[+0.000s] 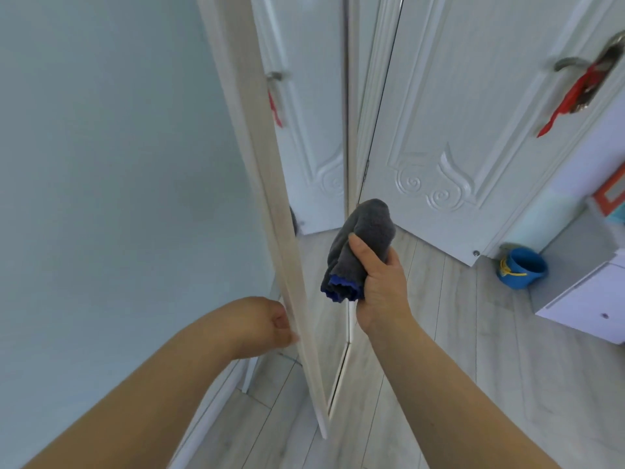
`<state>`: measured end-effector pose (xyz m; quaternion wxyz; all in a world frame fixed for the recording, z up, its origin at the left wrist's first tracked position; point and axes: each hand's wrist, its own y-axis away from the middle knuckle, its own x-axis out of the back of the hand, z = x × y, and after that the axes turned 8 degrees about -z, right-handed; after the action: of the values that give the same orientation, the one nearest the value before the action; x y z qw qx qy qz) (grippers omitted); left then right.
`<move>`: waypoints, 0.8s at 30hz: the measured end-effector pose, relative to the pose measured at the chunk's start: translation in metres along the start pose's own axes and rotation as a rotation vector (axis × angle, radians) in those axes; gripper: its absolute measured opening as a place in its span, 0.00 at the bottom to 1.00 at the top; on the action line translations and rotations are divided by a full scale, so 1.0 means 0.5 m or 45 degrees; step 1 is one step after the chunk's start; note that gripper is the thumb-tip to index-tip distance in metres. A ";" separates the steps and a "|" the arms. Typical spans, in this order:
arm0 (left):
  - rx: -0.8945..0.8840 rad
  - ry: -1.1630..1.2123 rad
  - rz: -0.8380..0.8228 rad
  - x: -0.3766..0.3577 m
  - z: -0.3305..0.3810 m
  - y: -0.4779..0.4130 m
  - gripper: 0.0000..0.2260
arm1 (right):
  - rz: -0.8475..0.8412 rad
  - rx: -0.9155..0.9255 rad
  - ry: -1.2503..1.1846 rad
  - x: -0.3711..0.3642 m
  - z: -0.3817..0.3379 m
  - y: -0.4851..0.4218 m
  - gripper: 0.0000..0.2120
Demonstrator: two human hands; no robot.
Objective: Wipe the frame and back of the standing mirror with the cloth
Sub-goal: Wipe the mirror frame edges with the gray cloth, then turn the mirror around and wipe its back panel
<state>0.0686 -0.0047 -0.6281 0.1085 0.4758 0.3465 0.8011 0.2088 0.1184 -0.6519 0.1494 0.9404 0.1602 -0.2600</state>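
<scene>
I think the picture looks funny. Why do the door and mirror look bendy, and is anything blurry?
Head view: the wide lens bows the door and mirror frame; soft, even light, no glare; the left hand is slightly blurred; the cloth in the right hand looks sharp.

The standing mirror [287, 252] was seen almost edge-on, its pale wooden frame slanting down to the grey plank floor [439, 384]. The left hand [267, 321] gripped the frame's near edge, fingers hidden behind it. The right hand [378, 286] held a bunched grey cloth [363, 238] with a blue underside, beside the glass; contact could not be told. The glass reflected a white panelled door [456, 113]. A blue bucket [521, 267] stood near the door.
</scene>
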 end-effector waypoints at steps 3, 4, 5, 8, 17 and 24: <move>0.001 0.039 0.004 0.091 0.041 0.112 0.18 | -0.072 -0.021 0.068 -0.078 -0.111 0.037 0.22; 0.000 0.039 0.018 0.128 0.056 0.153 0.19 | -0.105 -0.022 0.085 -0.109 -0.152 0.049 0.22; -0.005 0.040 0.027 0.163 0.074 0.192 0.20 | -0.138 -0.019 0.117 -0.136 -0.191 0.061 0.21; -0.092 0.139 0.073 0.240 0.133 0.289 0.24 | -0.255 0.009 0.178 -0.202 -0.287 0.108 0.22; -0.462 1.214 0.539 0.416 0.342 0.475 0.47 | -0.581 0.113 0.281 -0.311 -0.540 0.201 0.32; -0.456 1.480 0.931 0.452 0.420 0.519 0.18 | -0.860 0.138 0.347 -0.328 -0.637 0.237 0.29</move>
<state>0.1665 0.0131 -0.2372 -0.2934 0.0318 0.0295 0.9550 0.2606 0.0905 -0.2791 -0.0175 0.8671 0.4660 -0.1752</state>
